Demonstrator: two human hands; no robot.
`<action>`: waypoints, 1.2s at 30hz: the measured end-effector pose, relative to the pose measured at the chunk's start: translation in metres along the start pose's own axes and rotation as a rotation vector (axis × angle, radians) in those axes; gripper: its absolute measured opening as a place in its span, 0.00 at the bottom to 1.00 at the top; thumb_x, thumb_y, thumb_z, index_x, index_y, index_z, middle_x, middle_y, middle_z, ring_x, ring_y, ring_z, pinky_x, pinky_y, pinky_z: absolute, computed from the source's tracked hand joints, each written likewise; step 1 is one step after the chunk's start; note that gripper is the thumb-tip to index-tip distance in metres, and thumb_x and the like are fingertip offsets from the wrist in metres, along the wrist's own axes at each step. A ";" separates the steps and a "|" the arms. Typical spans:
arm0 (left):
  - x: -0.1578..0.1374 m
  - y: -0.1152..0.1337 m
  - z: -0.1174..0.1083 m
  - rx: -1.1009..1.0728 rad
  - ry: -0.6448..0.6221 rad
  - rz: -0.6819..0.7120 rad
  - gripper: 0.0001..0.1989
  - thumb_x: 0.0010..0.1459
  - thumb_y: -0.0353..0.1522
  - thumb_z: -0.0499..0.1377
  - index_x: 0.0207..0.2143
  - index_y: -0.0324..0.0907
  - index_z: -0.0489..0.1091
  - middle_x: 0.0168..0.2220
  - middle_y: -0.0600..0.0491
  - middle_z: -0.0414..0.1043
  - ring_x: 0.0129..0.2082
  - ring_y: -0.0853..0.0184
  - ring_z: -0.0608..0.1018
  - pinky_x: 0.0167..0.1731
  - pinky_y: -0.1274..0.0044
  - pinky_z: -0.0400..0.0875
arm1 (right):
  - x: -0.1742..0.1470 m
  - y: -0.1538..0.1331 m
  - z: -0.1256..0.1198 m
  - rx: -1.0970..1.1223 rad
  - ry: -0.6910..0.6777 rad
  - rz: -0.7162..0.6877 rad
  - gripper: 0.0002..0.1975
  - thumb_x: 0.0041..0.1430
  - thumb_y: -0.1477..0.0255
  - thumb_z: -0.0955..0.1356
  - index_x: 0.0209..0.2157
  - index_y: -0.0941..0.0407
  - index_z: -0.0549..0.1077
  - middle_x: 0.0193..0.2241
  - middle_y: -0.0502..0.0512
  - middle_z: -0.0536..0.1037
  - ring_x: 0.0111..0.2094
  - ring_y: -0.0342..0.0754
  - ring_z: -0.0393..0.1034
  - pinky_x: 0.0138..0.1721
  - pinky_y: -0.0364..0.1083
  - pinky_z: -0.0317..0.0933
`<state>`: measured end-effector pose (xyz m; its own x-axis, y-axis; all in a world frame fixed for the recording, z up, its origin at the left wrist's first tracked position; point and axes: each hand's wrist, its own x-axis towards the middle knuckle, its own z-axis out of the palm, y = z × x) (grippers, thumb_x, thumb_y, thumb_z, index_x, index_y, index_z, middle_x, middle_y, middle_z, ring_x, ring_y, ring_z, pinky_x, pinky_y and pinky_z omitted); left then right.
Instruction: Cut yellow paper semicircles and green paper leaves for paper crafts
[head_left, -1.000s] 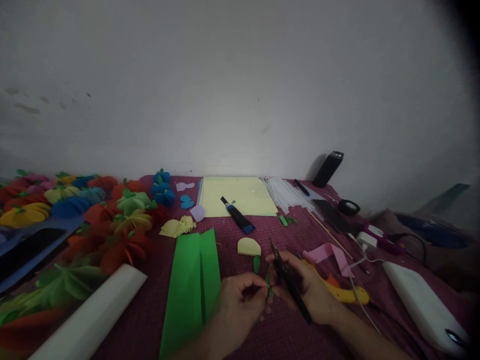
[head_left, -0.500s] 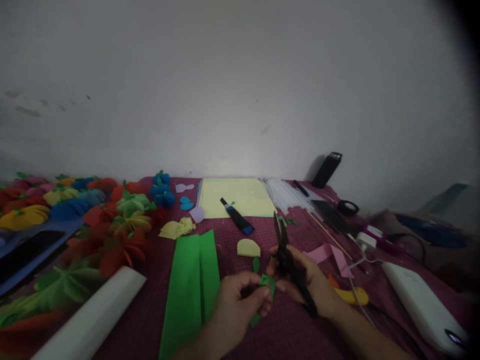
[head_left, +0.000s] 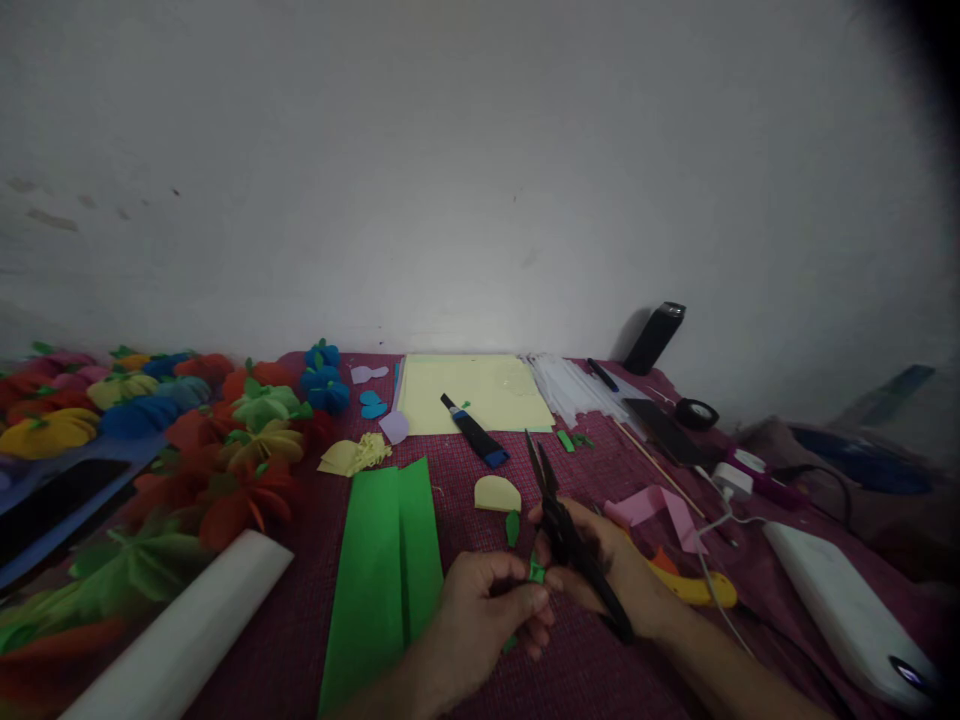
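Note:
My left hand [head_left: 495,610] pinches a small green paper piece [head_left: 537,571] between thumb and forefinger. Black-handled scissors [head_left: 559,530] rest in my right hand [head_left: 607,560], their blades parted and pointing away from me. The fingertips of my right hand also reach the green piece, so both hands meet at it. Just beyond lie a green leaf-shaped cutout [head_left: 512,527] and a rounded pale yellow paper piece [head_left: 497,494]. Left of my left hand is a folded green paper sheet [head_left: 375,570]. Part of another green scrap shows beneath my left fingers.
Colourful paper flowers [head_left: 255,500] crowd the left side beside a white paper roll [head_left: 180,630]. Yellow sheets [head_left: 480,385] with a blue-black tube [head_left: 474,432] lie at the back. To the right are a pink ribbon [head_left: 660,510], a yellow-handled tool [head_left: 697,588], cables and a white power bank [head_left: 847,610].
The scissors have tilted left and their blades show farther apart. My fingers have turned the green piece, and less of it shows now.

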<state>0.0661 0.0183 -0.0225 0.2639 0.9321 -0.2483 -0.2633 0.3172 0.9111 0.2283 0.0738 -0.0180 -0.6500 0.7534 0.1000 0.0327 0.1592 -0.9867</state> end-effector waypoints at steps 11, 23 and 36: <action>-0.002 0.003 0.000 0.010 -0.040 -0.011 0.15 0.45 0.39 0.61 0.18 0.36 0.67 0.19 0.54 0.68 0.16 0.73 0.69 0.18 0.79 0.64 | 0.001 -0.005 0.000 -0.009 -0.035 0.051 0.20 0.47 0.74 0.70 0.43 0.55 0.64 0.27 0.47 0.68 0.26 0.40 0.64 0.26 0.39 0.59; 0.000 -0.008 -0.003 0.337 0.140 0.244 0.04 0.47 0.30 0.60 0.27 0.39 0.67 0.23 0.56 0.68 0.23 0.73 0.68 0.23 0.81 0.60 | 0.002 -0.003 0.005 0.003 0.095 0.070 0.19 0.47 0.69 0.70 0.42 0.55 0.65 0.25 0.47 0.65 0.25 0.40 0.60 0.25 0.39 0.57; -0.001 -0.006 -0.005 0.545 0.262 0.415 0.04 0.51 0.29 0.57 0.26 0.42 0.71 0.27 0.54 0.73 0.28 0.68 0.72 0.30 0.78 0.63 | 0.003 -0.005 0.009 -0.015 0.092 0.028 0.19 0.47 0.71 0.70 0.42 0.54 0.64 0.26 0.46 0.65 0.24 0.39 0.58 0.24 0.39 0.55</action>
<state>0.0625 0.0167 -0.0296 -0.0058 0.9894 0.1449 0.2232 -0.1400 0.9647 0.2197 0.0694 -0.0135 -0.5759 0.8131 0.0846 0.0616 0.1463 -0.9873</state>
